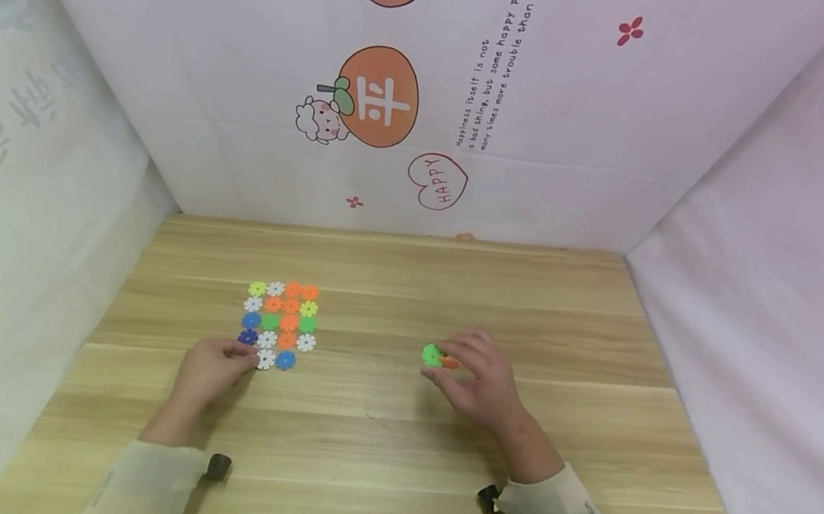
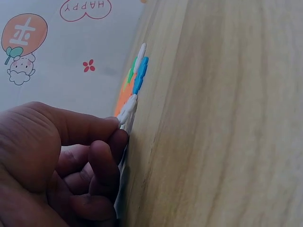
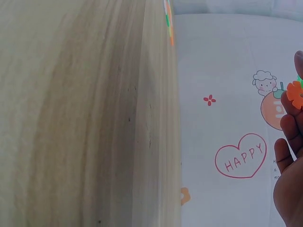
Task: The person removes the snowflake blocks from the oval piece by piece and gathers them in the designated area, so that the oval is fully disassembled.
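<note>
Rows of flat plastic snowflake discs in white, orange, green, yellow and blue lie on the table's left half. My left hand (image 1: 213, 370) is at the near edge of these rows. Its thumb and forefinger pinch the rim of a white snowflake disc (image 2: 127, 111), beside a blue disc (image 1: 286, 359). Over the table to the right, my right hand (image 1: 478, 377) holds a green snowflake disc (image 1: 432, 355) and an orange one (image 1: 450, 362) between thumb and fingers. Only part of that hand shows at the right wrist view's edge, with the orange disc facing the camera.
The wooden table (image 1: 361, 453) meets a white printed cloth wall (image 1: 541, 178) at the back. More white cloth hangs on the left (image 1: 47, 210) and right (image 1: 783, 246). Black wrist devices (image 1: 219, 467) sit by both sleeves.
</note>
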Available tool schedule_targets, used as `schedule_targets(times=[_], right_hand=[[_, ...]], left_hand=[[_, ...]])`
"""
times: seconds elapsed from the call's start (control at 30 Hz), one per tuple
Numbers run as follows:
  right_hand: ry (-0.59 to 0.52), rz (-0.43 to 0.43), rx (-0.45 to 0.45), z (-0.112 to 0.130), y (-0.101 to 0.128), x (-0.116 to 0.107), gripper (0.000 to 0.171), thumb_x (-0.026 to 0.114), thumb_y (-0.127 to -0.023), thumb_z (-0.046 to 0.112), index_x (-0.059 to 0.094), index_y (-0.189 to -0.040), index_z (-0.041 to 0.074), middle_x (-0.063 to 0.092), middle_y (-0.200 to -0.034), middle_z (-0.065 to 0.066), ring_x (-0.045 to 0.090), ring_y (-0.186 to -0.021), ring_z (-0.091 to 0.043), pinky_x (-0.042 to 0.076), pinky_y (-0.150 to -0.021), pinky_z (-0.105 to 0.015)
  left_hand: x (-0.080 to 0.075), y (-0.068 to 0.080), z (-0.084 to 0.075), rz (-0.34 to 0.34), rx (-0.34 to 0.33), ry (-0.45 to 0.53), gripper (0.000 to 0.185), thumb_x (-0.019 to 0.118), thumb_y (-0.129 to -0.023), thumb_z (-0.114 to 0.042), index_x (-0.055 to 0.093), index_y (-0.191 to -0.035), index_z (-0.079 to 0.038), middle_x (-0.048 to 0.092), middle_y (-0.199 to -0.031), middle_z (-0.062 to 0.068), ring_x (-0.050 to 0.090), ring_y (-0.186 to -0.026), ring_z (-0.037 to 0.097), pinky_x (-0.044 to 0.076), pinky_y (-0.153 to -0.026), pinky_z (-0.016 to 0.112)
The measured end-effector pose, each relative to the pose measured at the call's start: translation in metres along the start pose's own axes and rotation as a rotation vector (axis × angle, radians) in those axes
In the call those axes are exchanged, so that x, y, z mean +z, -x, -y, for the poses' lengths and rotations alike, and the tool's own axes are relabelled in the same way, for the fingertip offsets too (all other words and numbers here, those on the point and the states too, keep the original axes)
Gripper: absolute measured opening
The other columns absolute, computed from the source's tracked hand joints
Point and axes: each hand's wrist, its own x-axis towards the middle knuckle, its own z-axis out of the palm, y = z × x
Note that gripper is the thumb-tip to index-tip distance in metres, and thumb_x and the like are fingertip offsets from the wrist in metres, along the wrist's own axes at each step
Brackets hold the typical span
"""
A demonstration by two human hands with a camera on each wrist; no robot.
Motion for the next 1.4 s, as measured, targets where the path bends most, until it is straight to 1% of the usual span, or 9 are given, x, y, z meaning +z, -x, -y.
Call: schedule_targets(times=[0.1, 0.2, 0.47, 0.73, 0.97, 1.03, 1.17, 1.33, 1.4], right_hand=[[-0.002, 0.006, -0.001, 0.000, 0.000, 0.000, 0.030, 0.089, -0.080, 0.015, 0.079, -0.106, 0.006, 0.077, -0.098, -0.004, 0.065, -0.091, -0.026, 0.052, -0.083, -0.036], [-0.004, 0.015, -0.004, 0.000, -0.001, 0.001, 0.028, 0.088, -0.083, 0.019, 0.079, -0.107, 0.006, 0.077, -0.097, -0.003, 0.065, -0.091, -0.024, 0.052, -0.083, -0.036], [-0.006, 0.014, -0.018, 0.001, -0.002, 0.002, 0.027, 0.083, -0.090, 0.027, 0.079, -0.105, 0.006, 0.077, -0.097, -0.002, 0.065, -0.090, -0.023, 0.051, -0.082, -0.035], [-0.010, -0.009, -0.049, 0.001, -0.004, 0.004, 0.027, 0.085, -0.088, 0.025, 0.079, -0.105, 0.005, 0.077, -0.096, -0.003, 0.065, -0.088, -0.024, 0.051, -0.083, -0.035], [-0.016, -0.020, -0.074, 0.002, -0.006, 0.004, 0.028, 0.083, -0.090, 0.028, 0.079, -0.104, 0.005, 0.077, -0.095, -0.003, 0.065, -0.087, -0.024, 0.051, -0.083, -0.032], [-0.018, -0.019, -0.079, 0.003, -0.006, 0.004, 0.028, 0.083, -0.090, 0.028, 0.078, -0.104, 0.004, 0.077, -0.095, -0.003, 0.065, -0.087, -0.024, 0.050, -0.084, -0.031], [-0.019, -0.018, -0.087, 0.004, -0.008, 0.004, 0.028, 0.084, -0.090, 0.028, 0.078, -0.104, 0.004, 0.077, -0.095, -0.003, 0.066, -0.087, -0.024, 0.050, -0.084, -0.030], [-0.022, -0.018, -0.094, 0.006, -0.010, 0.007, 0.029, 0.085, -0.089, 0.029, 0.079, -0.103, 0.004, 0.077, -0.095, -0.003, 0.066, -0.087, -0.024, 0.050, -0.083, -0.031], [-0.021, -0.018, -0.104, 0.007, -0.011, 0.008, 0.029, 0.086, -0.087, 0.028, 0.079, -0.103, 0.004, 0.077, -0.095, -0.004, 0.066, -0.086, -0.025, 0.051, -0.082, -0.033]], left_hand=[[-0.001, -0.001, 0.000, 0.010, -0.013, 0.001, 0.031, 0.074, -0.095, -0.032, 0.078, -0.110, -0.005, 0.075, -0.111, 0.015, 0.067, -0.088, 0.024, 0.054, -0.072, 0.035], [-0.001, -0.002, 0.001, 0.008, -0.024, 0.001, 0.031, 0.073, -0.095, -0.033, 0.078, -0.109, -0.005, 0.075, -0.106, 0.011, 0.066, -0.084, 0.021, 0.052, -0.069, 0.032], [-0.001, -0.002, 0.000, 0.008, -0.042, 0.036, 0.032, 0.073, -0.096, -0.032, 0.077, -0.109, -0.003, 0.074, -0.100, 0.009, 0.067, -0.077, 0.019, 0.053, -0.066, 0.033], [-0.001, -0.001, -0.001, 0.002, -0.033, 0.032, 0.031, 0.073, -0.096, -0.031, 0.076, -0.109, -0.004, 0.074, -0.097, 0.008, 0.066, -0.078, 0.020, 0.052, -0.067, 0.033], [-0.001, -0.001, -0.004, 0.000, -0.012, 0.053, 0.027, 0.071, -0.097, -0.030, 0.076, -0.108, -0.006, 0.073, -0.089, 0.005, 0.065, -0.077, 0.020, 0.052, -0.067, 0.033], [-0.001, 0.000, -0.008, -0.001, 0.001, 0.079, 0.028, 0.071, -0.097, -0.031, 0.075, -0.109, -0.006, 0.073, -0.089, 0.006, 0.065, -0.078, 0.021, 0.052, -0.068, 0.033], [-0.001, 0.003, -0.022, -0.004, 0.046, 0.138, 0.032, 0.074, -0.096, -0.036, 0.074, -0.110, -0.007, 0.075, -0.096, 0.007, 0.066, -0.084, 0.020, 0.053, -0.073, 0.033], [0.004, 0.006, -0.044, 0.027, 0.126, 0.233, 0.029, 0.076, -0.096, -0.032, 0.075, -0.107, -0.006, 0.075, -0.100, 0.010, 0.068, -0.085, 0.024, 0.057, -0.073, 0.035], [0.007, 0.007, -0.053, 0.038, 0.169, 0.247, 0.026, 0.077, -0.096, -0.031, 0.076, -0.106, -0.007, 0.075, -0.100, 0.009, 0.069, -0.087, 0.025, 0.058, -0.074, 0.036]])
